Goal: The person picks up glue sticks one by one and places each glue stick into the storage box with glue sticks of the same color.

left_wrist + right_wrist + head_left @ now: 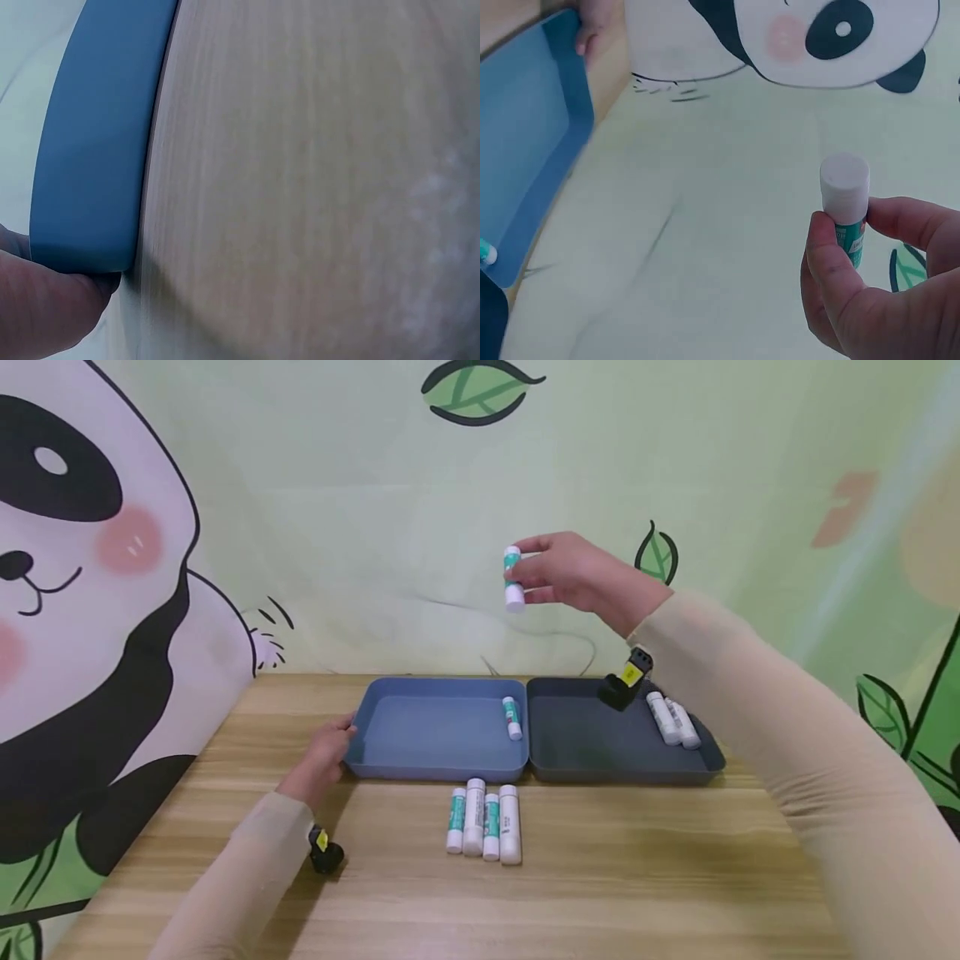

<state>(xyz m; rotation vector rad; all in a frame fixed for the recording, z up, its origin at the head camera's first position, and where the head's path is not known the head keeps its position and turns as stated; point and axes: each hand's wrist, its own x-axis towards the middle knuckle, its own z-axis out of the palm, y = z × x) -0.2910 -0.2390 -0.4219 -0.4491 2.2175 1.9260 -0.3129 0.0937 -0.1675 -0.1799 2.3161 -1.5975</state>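
Note:
My right hand [572, 573] is raised above the trays and pinches a small glue stick [514, 597] with a white cap and green label. In the right wrist view the thumb and fingers close around the middle of this glue stick [845, 184]. Low on the left, my left hand [322, 760] holds the left end of the blue tray [435, 735]. The left wrist view has the thumb [49, 307] against the tray's corner; the other fingers are mostly hidden. One green-labelled glue stick [512, 718] lies inside the blue tray near its right wall.
A dark grey tray [585, 739] adjoins the blue one on the right, with white glue sticks [663, 718] at its right end, partly behind my sleeve. Several sticks, green-labelled [456, 820] and larger white [510, 825], lie side by side before the trays. A panda-print backdrop [360, 527] stands behind.

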